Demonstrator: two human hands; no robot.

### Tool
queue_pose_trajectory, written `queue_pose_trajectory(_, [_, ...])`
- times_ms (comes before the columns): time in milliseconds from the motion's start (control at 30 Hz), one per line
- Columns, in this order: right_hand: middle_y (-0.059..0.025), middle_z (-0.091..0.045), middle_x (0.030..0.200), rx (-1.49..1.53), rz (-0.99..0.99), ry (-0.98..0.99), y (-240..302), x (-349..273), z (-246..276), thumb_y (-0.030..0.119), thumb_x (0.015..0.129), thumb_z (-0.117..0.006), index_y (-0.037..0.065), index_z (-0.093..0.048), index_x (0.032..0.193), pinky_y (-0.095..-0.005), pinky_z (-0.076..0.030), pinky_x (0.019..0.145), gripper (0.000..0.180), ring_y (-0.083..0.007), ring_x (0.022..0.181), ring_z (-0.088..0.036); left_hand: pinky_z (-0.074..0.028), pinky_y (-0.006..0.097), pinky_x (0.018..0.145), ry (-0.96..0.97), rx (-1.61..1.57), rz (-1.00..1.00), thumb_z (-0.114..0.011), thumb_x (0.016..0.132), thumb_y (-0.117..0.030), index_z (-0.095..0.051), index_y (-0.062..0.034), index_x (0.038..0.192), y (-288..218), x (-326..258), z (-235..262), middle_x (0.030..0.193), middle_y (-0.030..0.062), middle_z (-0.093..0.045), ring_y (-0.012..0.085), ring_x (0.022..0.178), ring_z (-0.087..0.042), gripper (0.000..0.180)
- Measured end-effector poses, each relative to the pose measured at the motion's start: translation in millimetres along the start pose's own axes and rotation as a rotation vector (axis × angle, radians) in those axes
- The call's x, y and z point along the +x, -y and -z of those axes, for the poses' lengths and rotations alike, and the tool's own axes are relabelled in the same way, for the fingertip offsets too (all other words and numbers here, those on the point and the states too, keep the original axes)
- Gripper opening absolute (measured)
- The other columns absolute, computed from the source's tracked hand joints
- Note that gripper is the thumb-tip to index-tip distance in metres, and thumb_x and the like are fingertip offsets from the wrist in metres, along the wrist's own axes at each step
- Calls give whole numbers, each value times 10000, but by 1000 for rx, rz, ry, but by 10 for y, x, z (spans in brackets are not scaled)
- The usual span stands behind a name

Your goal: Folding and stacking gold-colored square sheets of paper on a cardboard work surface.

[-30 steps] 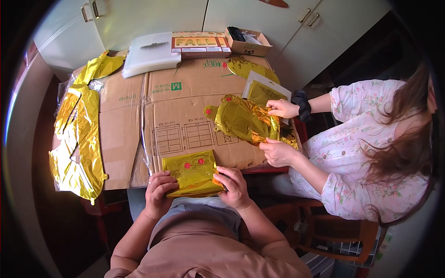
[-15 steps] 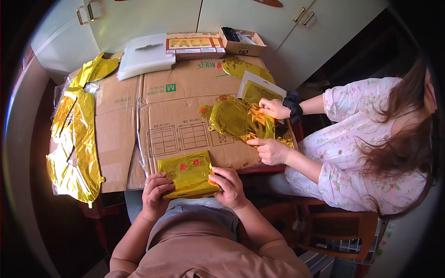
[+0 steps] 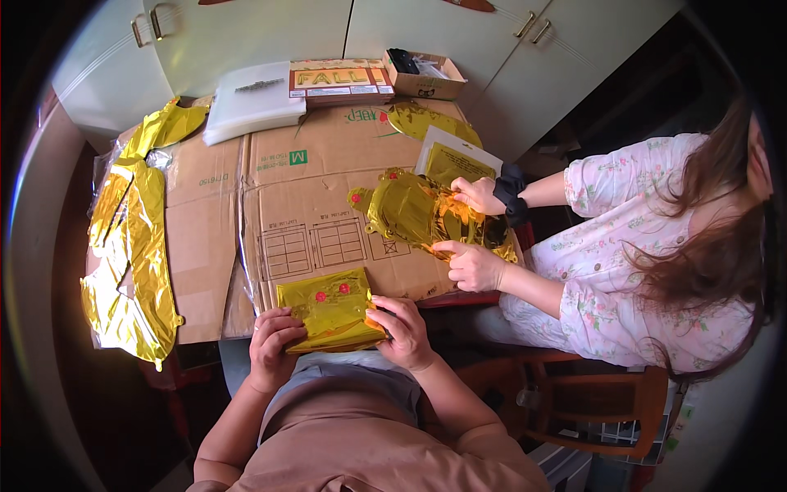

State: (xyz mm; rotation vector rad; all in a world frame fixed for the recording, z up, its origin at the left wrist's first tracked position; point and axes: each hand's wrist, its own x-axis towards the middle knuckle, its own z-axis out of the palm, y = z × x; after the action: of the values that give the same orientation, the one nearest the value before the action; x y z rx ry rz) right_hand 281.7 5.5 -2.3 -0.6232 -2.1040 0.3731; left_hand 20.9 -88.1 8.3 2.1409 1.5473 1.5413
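A gold foil balloon (image 3: 332, 316), folded into a flat rectangle with two red spots near its far edge, rests at the near edge of the cardboard. My left hand (image 3: 275, 348) grips its left side, fingers on top. At the opposite side, my right hand (image 3: 402, 332) pinches the edge between thumb and fingers. An orange-looking fold shows beside the right thumb. The undersides of both hands are hidden.
To the right, a person's hands (image 3: 474, 266) handle another gold foil balloon (image 3: 406, 209). Long gold foil pieces (image 3: 131, 221) lie along the left of the cardboard sheet (image 3: 201, 221). Clear plastic sleeves (image 3: 250, 102), a flat box (image 3: 340, 80) and an open carton (image 3: 426, 78) stand behind.
My hands keep their hold on the folded balloon with almost no motion. The other person's hands have shifted slightly, and the foil between them is crumpled differently. The whole view moved slightly.
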Motion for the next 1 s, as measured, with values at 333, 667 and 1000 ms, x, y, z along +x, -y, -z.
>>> queue_pose_trajectory(333, [-124, -620, 1317, -2, 2, 1, 27, -1, 5, -73, 633, -718, 104, -629, 1278, -436, -531, 935, 676, -341, 1101, -640, -532, 445, 954, 10, -1, -7, -819, 704, 33, -676, -73, 1010, -19, 1, 31, 1025, 88, -700, 340, 1067, -666, 354])
queue_pose_trajectory(667, [-123, -622, 1315, -13, 5, -5, 38, -6, 12, -63, 639, -733, 104, -629, 1280, -437, -531, 924, 670, -340, 1084, -642, -533, 444, 957, 1, -11, -14, -819, 710, 36, -676, -76, 1010, -18, -3, 25, 1027, 86, -700, 340, 1067, -667, 351])
queue_pose_trajectory(1000, [-125, -637, 1288, -25, 0, -7, 86, 27, 61, -51, 652, -736, 98, -648, 1251, -436, -537, 919, 623, -341, 1073, -650, -534, 443, 953, 2, -11, -4, -822, 709, 34, -677, -73, 1001, -65, 16, 51, 1026, 87, -704, 338, 1066, -671, 343])
